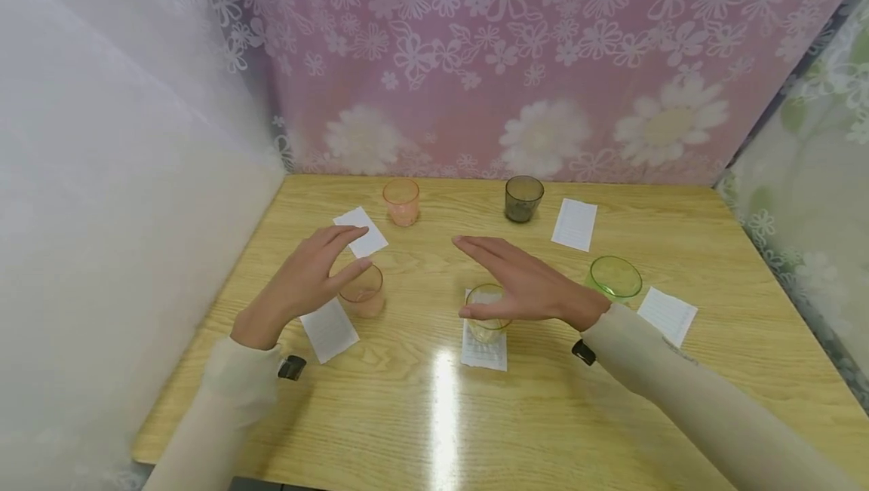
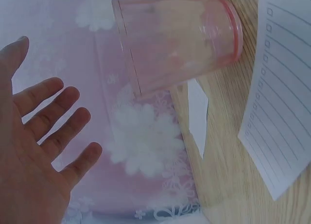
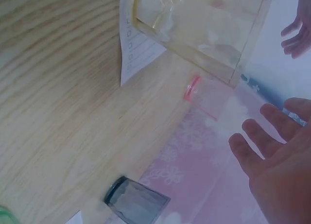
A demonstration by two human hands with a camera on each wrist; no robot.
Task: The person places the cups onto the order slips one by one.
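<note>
I've got the yellow cup (image 1: 486,331) upright on a lined paper slip (image 1: 484,359) at the middle of the table (image 1: 400,408). Across its rim, in my head view, sits the right hand (image 1: 523,280); that grip is apart, thumb away from the fingers, and the right wrist view shows me a gap to the cup.

Over on the left, there's the peach cup (image 1: 366,304), upright, just beside another lined slip (image 1: 330,331). The left hand (image 1: 305,276) hovers near its rim, grip also apart, fingers spread in the left wrist view and clear of the cup.

Moving outward, I pick up the green cup (image 1: 616,284) by the right wrist, with a right-hand slip (image 1: 668,315) beside it. Up at the back: the orange cup (image 1: 402,208) near a tilted slip (image 1: 363,238), then the smoky grey cup (image 1: 523,203) beside a back slip (image 1: 575,225). Behind everything, I see a pink floral backdrop (image 1: 441,91).
</note>
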